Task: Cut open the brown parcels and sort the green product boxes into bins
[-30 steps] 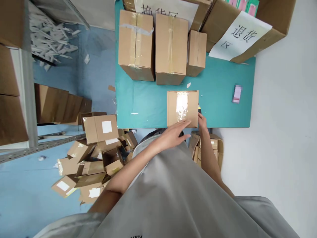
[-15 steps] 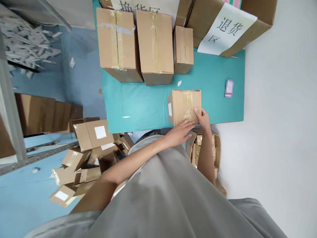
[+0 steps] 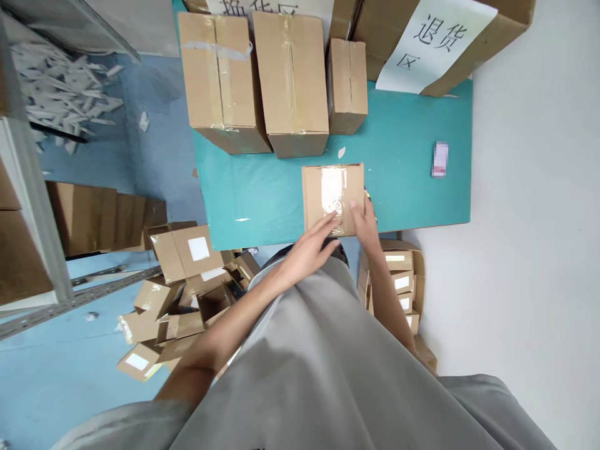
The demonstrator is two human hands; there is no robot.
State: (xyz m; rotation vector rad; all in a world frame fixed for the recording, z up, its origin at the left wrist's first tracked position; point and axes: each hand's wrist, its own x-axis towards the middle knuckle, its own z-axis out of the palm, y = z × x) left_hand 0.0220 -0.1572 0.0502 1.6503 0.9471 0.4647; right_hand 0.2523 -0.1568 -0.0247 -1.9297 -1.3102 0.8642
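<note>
A small taped cardboard box (image 3: 313,194) sits near the front edge of the teal-covered table, glare shining off its tape. My left hand (image 3: 313,247) lies over its front edge, fingers stretched out and touching the top. On the other side, my right hand (image 3: 367,225) grips the box's right edge, thumb on the top face and fingers down the side. A small dark and yellow item (image 3: 367,195) shows by those right fingers; its kind cannot be made out.
Two large sealed boxes (image 3: 293,81) and a smaller box (image 3: 347,84) stand behind. An open carton (image 3: 509,25) with a paper sign is at back right. A blurred pinkish item (image 3: 439,159) lies on the table (image 3: 412,144). Discarded cartons (image 3: 187,256) heap on the floor at left.
The small box has shifted left and turned slightly, so its labelled left side no longer shows. Both hands moved left with it. The dark and yellow item has come into view.
</note>
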